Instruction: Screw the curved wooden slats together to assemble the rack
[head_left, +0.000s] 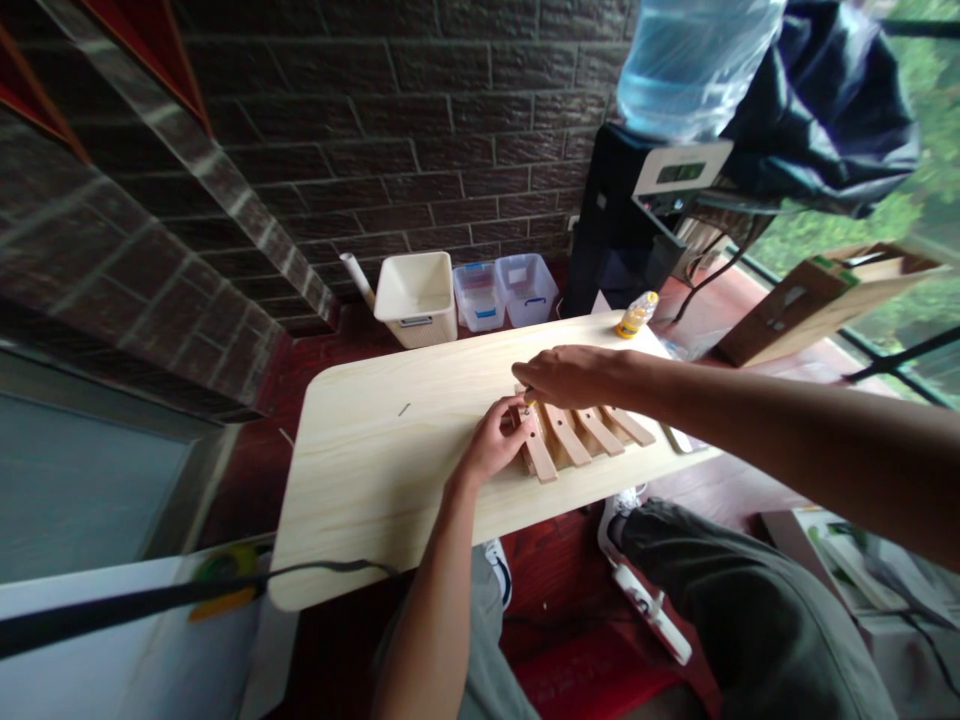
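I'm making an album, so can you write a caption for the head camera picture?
Left hand on a wooden bar, right hand close by, over a pale table.

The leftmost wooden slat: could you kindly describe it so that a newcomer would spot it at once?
Find the pale wooden table, then the row of wooden slats on its right half. The leftmost wooden slat reaches closest to the picture's bottom edge, and it alone has the left hand at its side.
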